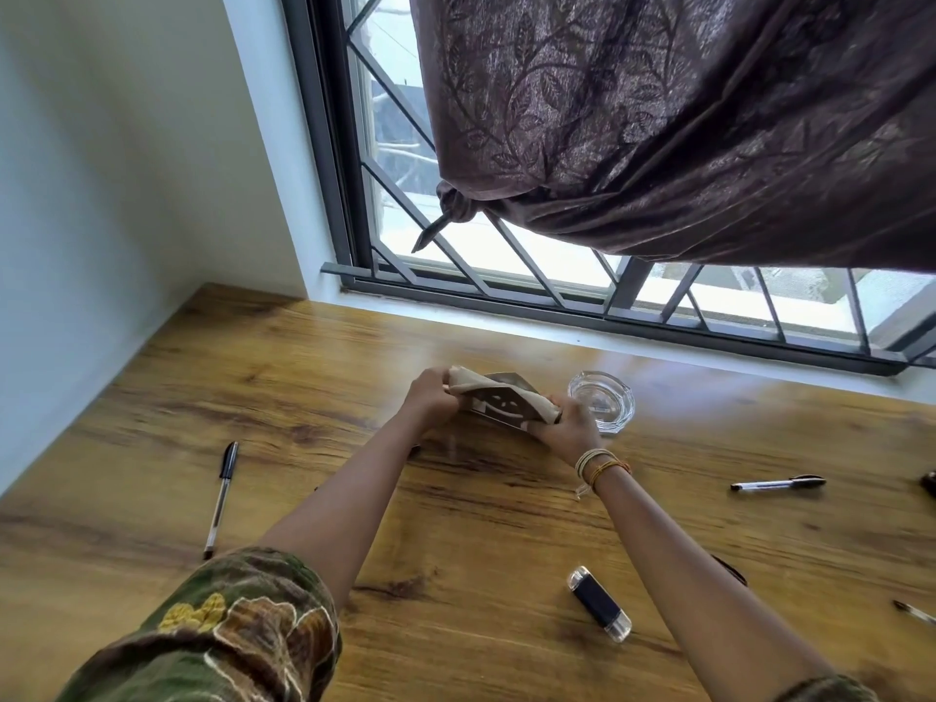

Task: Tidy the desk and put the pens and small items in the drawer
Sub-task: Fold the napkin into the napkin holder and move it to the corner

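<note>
Pens lie scattered on the tabletop (354, 357): one pen (221, 498) far to my left, another pen (777, 483) off to my right. My left hand (429, 395) and right hand (570, 423) are both clamped on a crumpled paper bag (499, 400) just beside the glass ashtray (602, 401). A USB stick (599, 603) lies nearer me.
</note>
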`<state>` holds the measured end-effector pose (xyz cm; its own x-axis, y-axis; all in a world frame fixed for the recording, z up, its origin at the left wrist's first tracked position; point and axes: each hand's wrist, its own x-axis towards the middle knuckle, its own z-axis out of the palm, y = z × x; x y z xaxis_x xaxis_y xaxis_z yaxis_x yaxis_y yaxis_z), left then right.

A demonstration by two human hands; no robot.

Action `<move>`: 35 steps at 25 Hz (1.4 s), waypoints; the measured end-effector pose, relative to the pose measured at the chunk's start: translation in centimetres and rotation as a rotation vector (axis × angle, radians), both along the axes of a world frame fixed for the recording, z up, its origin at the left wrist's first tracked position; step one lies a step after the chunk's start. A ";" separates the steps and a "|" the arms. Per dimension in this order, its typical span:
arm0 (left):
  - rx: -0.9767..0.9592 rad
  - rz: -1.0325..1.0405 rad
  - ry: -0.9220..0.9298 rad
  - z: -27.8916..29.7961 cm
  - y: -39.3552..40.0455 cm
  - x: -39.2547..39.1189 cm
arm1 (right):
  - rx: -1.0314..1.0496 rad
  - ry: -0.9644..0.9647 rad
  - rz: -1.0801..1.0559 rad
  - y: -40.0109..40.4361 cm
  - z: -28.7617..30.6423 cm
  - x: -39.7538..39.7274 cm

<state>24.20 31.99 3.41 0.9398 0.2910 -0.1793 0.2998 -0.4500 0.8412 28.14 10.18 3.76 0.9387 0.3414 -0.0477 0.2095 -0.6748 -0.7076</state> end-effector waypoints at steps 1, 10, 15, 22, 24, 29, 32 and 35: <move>-0.012 -0.004 -0.015 0.1 0.0 -0.2 | 0.013 0.004 -0.012 -0.1 -0.2 0.1; -0.181 -0.003 -0.120 2.2 0.8 -3.9 | 0.259 0.047 -0.026 0.3 0.4 -0.9; -0.145 0.124 -0.079 3.0 1.5 -8.0 | 0.315 0.115 0.066 2.0 1.3 -2.2; -0.106 0.319 -0.088 4.4 2.0 -15.8 | 0.269 0.133 0.331 6.5 2.9 -4.8; -0.127 0.378 -0.118 4.3 3.3 -17.8 | 0.244 0.139 0.365 8.8 3.1 -5.7; -0.074 0.524 -0.106 4.3 9.0 -21.1 | 0.219 0.178 0.437 16.1 3.3 -7.3; -0.047 0.558 -0.103 4.4 13.4 -21.4 | 0.204 0.185 0.448 21.4 2.6 -7.0; -0.003 0.568 -0.096 4.4 18.3 -20.5 | 0.200 0.203 0.424 26.7 1.8 -6.5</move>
